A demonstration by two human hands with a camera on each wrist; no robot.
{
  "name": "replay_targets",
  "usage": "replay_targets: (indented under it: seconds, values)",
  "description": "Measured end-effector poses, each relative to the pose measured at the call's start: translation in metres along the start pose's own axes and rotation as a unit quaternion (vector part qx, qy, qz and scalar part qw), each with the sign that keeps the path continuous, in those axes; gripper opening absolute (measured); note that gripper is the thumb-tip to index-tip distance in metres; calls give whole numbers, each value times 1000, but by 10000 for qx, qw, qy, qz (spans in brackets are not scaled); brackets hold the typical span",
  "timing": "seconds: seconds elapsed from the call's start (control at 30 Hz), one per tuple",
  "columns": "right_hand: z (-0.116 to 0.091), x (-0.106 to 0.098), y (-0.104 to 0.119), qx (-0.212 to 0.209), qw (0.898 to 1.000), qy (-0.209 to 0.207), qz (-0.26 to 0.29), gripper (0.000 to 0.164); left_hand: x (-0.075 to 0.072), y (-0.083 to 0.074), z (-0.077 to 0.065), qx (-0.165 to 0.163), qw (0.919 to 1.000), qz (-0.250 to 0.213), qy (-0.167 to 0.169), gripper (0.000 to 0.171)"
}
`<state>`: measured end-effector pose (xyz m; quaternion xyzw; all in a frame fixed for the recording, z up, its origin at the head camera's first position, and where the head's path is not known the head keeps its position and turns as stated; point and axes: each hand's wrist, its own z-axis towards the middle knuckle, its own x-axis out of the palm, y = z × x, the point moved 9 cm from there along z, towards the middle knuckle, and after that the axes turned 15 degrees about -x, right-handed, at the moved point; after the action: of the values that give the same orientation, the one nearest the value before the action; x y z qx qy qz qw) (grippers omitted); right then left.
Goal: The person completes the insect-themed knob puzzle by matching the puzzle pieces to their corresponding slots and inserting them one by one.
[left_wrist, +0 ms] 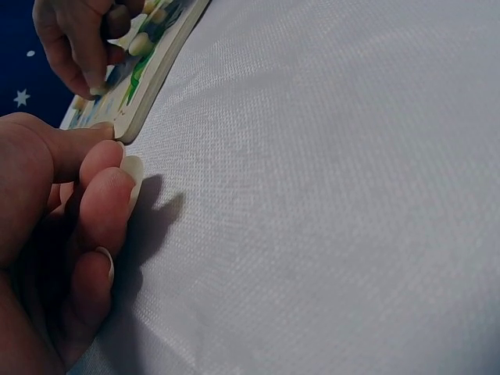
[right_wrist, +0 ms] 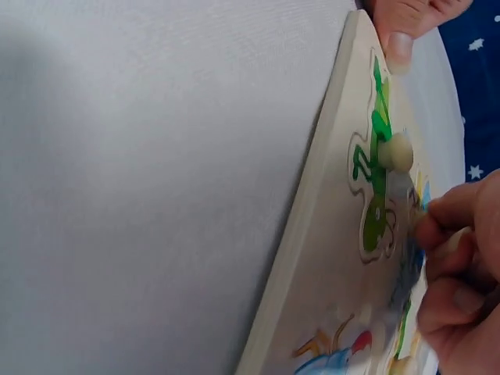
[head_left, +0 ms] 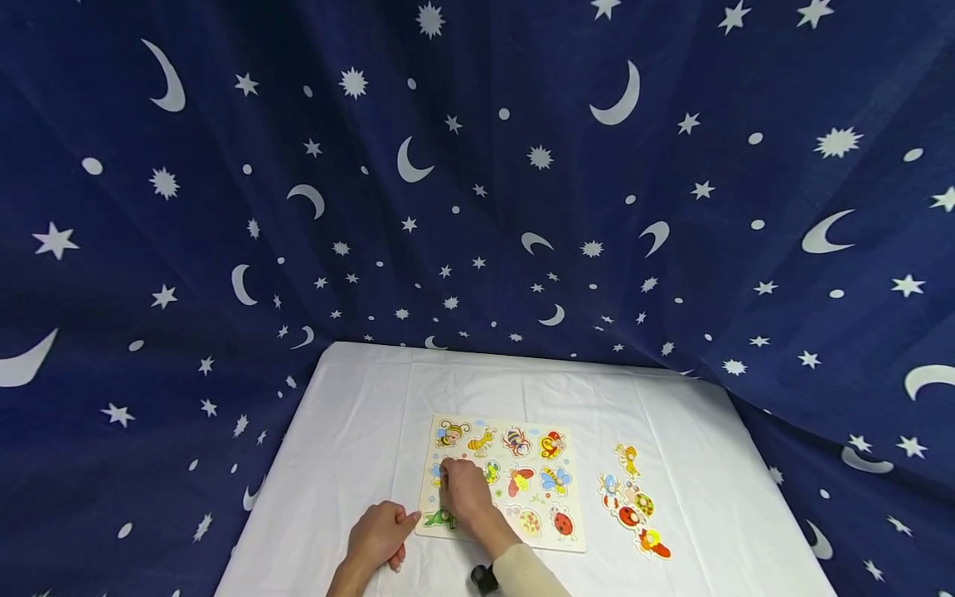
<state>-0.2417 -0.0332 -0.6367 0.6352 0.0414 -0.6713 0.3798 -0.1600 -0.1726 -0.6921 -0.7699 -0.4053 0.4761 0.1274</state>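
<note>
A wooden peg puzzle board (head_left: 507,542) with printed insects lies on the table. My right hand (head_left: 466,491) is over its left part. In the right wrist view, the right fingertips (right_wrist: 433,212) pinch the small knob of a dark blue puzzle piece (right_wrist: 408,269), mostly hidden by the hand. Beside it sits a green grasshopper piece (right_wrist: 380,121) with a round wooden knob (right_wrist: 397,153), in its outlined spot. My left hand (head_left: 379,535) holds the board's near left corner, thumb (right_wrist: 400,48) on top and the other fingers curled by the edge.
Several loose knobbed pieces lie right of the board: an orange-yellow insect (head_left: 628,460), a blue and red one (head_left: 609,487), a ladybug (head_left: 628,516) and a red-winged one (head_left: 653,543), some overlapping. White cloth (head_left: 373,390) covers the table; a dark blue star-patterned curtain (head_left: 477,166) surrounds it.
</note>
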Motion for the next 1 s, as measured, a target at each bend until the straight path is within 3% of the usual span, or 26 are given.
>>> replay_targets:
  seconds: [0.2, 0.5, 1.0]
  values:
    - [-9, -16, -11, -40, 9984, -413, 395, 8, 2, -2, 0, 25, 10000, -4, 19, 45]
    - [-23, -38, -32, 85, 9968, -781, 150, 3, 0, -1, 0, -64, 10000, -5, -2, 44]
    - [-39, -60, -52, 523, 9941, -909, 289, 6, 0, 1, 0, -159, 9999, 1, -12, 44]
